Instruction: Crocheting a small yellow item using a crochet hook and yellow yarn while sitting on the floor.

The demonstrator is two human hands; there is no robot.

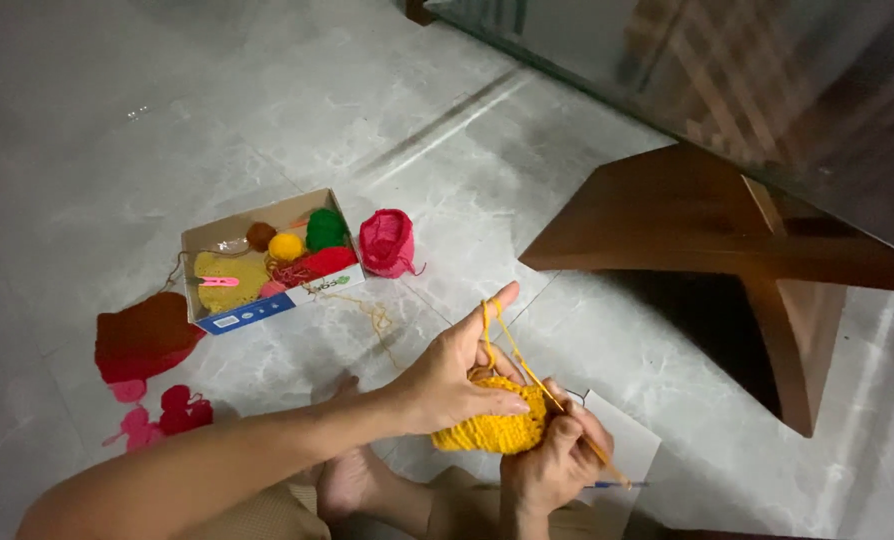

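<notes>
Closest to me, my right hand [555, 462] pinches the crochet hook [607, 478], shaft slanting toward my lap; my left hand [457, 375] grips the yellow crochet piece [492, 425] between them, yarn strand [512, 350] over its forefinger

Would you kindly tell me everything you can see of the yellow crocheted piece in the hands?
The yellow crocheted piece is a small, rounded, ribbed patch of yarn. The left hand lies over its top; the right hand grips its right edge, along with a thin hook. A yellow strand rises from it, loops over the raised left forefinger and trails toward the cardboard box. It is held above the tiled floor.
</notes>
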